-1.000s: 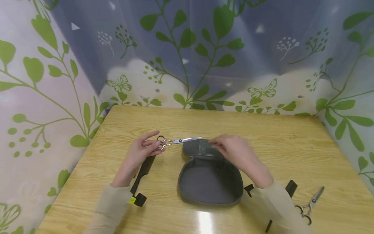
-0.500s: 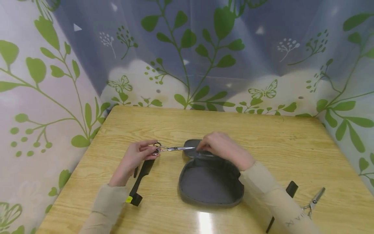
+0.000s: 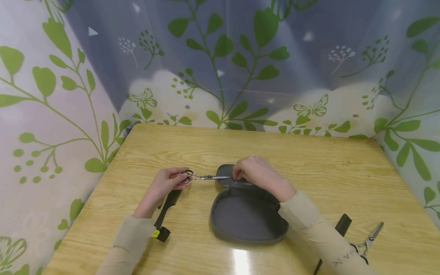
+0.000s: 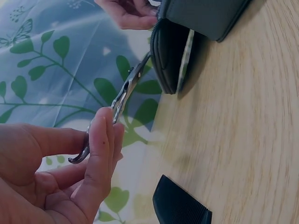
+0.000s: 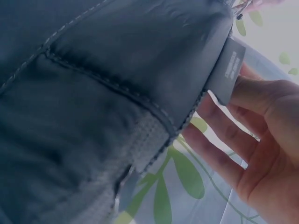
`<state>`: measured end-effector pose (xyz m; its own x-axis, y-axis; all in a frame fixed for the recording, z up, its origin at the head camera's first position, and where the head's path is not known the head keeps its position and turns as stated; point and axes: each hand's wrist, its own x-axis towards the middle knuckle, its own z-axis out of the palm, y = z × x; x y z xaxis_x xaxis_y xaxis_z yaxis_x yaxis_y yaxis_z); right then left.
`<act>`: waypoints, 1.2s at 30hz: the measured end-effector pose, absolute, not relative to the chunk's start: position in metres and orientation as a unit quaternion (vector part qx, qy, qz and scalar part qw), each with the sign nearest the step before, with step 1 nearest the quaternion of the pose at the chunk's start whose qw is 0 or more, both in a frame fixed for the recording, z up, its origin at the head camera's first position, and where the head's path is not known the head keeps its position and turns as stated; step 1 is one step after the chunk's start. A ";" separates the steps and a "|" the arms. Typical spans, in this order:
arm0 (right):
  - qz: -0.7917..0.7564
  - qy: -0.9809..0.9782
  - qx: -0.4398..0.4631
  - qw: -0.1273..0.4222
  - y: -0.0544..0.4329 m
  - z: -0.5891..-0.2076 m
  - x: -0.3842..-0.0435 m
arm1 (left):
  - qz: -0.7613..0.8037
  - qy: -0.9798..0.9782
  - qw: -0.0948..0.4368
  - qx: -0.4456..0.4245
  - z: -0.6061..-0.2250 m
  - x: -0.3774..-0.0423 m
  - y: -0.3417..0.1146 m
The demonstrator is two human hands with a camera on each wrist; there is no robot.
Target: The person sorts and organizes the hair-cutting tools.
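Note:
My left hand (image 3: 165, 185) pinches a pair of scissors (image 3: 207, 177) by the finger rings, blades together and pointing right. The tips reach the raised lid of a dark grey case (image 3: 249, 215), which lies unzipped. At that lid, my right hand (image 3: 258, 173) pinches the edge near the blade tips. The right wrist view shows its fingers behind the seam of the case (image 5: 121, 70), the thumb by a small label (image 5: 229, 70). In the left wrist view, thumb and fingers hold the scissors (image 4: 128, 88) at the rings; how far the tips go in is hidden.
A black comb (image 3: 167, 206) lies below my left hand, with a small black piece bearing a yellow tag (image 3: 156, 233) by its end. Right of the right sleeve are a black piece (image 3: 343, 224) and a second pair of scissors (image 3: 369, 240). A patterned curtain (image 3: 220, 68) hangs behind the table.
The scissors have come down from above the lid, and their tips are now at the lid by the right fingers. My right hand has moved left along the lid and grips its edge.

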<state>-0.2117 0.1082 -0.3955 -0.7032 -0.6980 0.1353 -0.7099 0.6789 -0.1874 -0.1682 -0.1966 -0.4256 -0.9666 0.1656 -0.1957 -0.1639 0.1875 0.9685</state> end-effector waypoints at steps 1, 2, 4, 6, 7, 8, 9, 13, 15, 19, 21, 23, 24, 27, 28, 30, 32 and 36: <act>0.110 -0.916 0.384 0.031 0.108 -0.396 -0.212 | 0.635 0.762 0.129 0.004 -0.426 -0.169 -0.196; 0.107 -0.917 0.383 0.036 0.109 -0.396 -0.211 | 0.633 0.763 0.129 0.008 -0.427 -0.169 -0.196; 0.100 -0.917 0.384 0.047 0.109 -0.396 -0.211 | 0.627 0.768 0.131 0.016 -0.428 -0.170 -0.195; 0.097 -0.916 0.384 0.057 0.109 -0.397 -0.210 | 0.621 0.772 0.134 0.020 -0.429 -0.171 -0.194; 0.097 -0.916 0.385 0.061 0.109 -0.397 -0.210 | 0.617 0.775 0.136 0.021 -0.430 -0.171 -0.193; 0.098 -0.915 0.386 0.064 0.109 -0.397 -0.210 | 0.612 0.778 0.139 0.022 -0.430 -0.172 -0.193; 0.099 -0.914 0.387 0.067 0.109 -0.398 -0.210 | 0.606 0.782 0.140 0.024 -0.431 -0.173 -0.192; 0.101 -0.911 0.393 0.076 0.110 -0.399 -0.210 | 0.584 0.799 0.144 0.030 -0.433 -0.178 -0.187; 0.102 -0.910 0.395 0.079 0.110 -0.399 -0.211 | 0.575 0.805 0.144 0.031 -0.434 -0.180 -0.186; 0.109 -0.907 0.398 0.084 0.111 -0.399 -0.211 | 0.569 0.809 0.146 0.030 -0.433 -0.183 -0.186; 0.111 -0.906 0.399 0.085 0.111 -0.399 -0.210 | 0.565 0.810 0.152 0.034 -0.432 -0.184 -0.187; 0.111 -0.906 0.399 0.087 0.111 -0.398 -0.210 | 0.558 0.813 0.158 0.040 -0.431 -0.185 -0.187; 0.110 -0.906 0.398 0.087 0.111 -0.398 -0.210 | 0.554 0.815 0.161 0.043 -0.431 -0.186 -0.186; 0.107 -0.907 0.397 0.087 0.111 -0.397 -0.209 | 0.548 0.819 0.166 0.043 -0.430 -0.187 -0.183; 0.106 -0.908 0.396 0.087 0.111 -0.397 -0.209 | 0.548 0.818 0.167 0.044 -0.429 -0.188 -0.182; 0.104 -0.909 0.395 0.086 0.111 -0.398 -0.209 | 0.551 0.816 0.169 0.047 -0.429 -0.189 -0.178; 0.103 -0.909 0.394 0.088 0.111 -0.398 -0.209 | 0.557 0.811 0.172 0.049 -0.430 -0.190 -0.174; 0.106 -0.907 0.397 0.093 0.111 -0.399 -0.211 | 0.556 0.811 0.173 0.056 -0.432 -0.192 -0.166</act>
<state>-0.2106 0.1112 -0.3989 -0.6673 -0.7009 0.2519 -0.7400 0.6621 -0.1179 -0.1924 -0.1658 -0.4317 -0.9336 0.2832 -0.2194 -0.1025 0.3759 0.9210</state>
